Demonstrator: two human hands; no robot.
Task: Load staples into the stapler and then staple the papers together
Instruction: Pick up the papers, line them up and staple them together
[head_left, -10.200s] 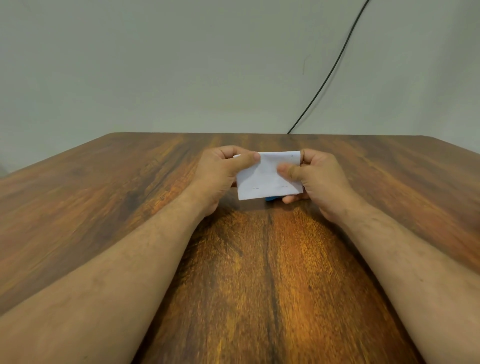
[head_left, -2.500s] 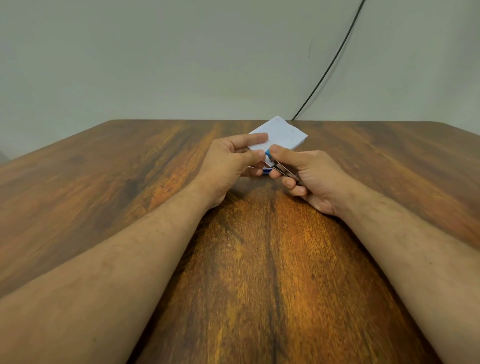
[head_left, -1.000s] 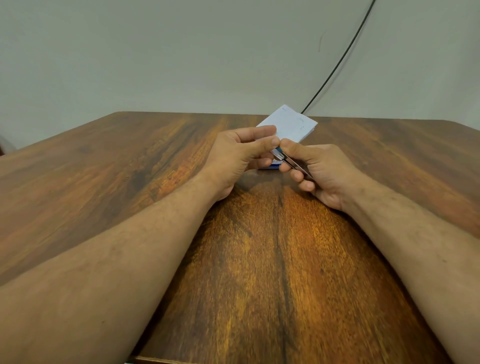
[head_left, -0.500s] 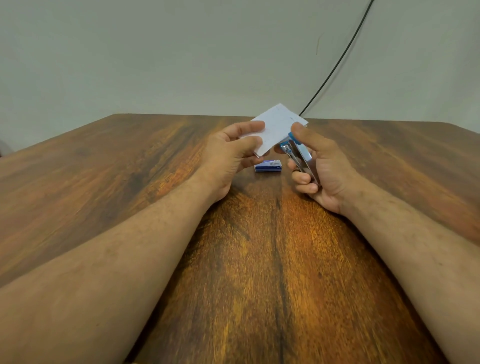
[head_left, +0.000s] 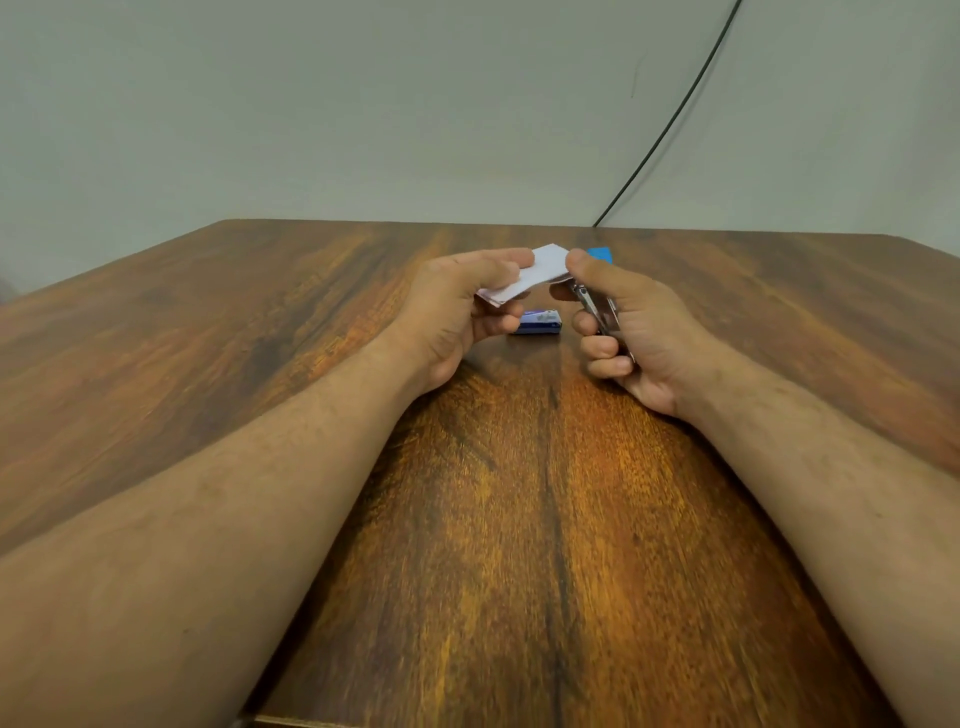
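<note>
the papers (head_left: 524, 278) are pinched by thumb and fingers of the left hand (head_left: 457, 306), held just above the table (head_left: 208, 338) w/ the far corner offered rightward, prob. so it can be fed into the stapler. the small blue staple box (head_left: 537, 323) is left flat on the table btw. the hands, out of the way. the stapler (head_left: 597, 306) is gripped by the curled fingers of the right hand (head_left: 628, 332), thumb on top, its nose met at the paper corner, prob. for squeezing; whether it's pressed can't be told.
</note>
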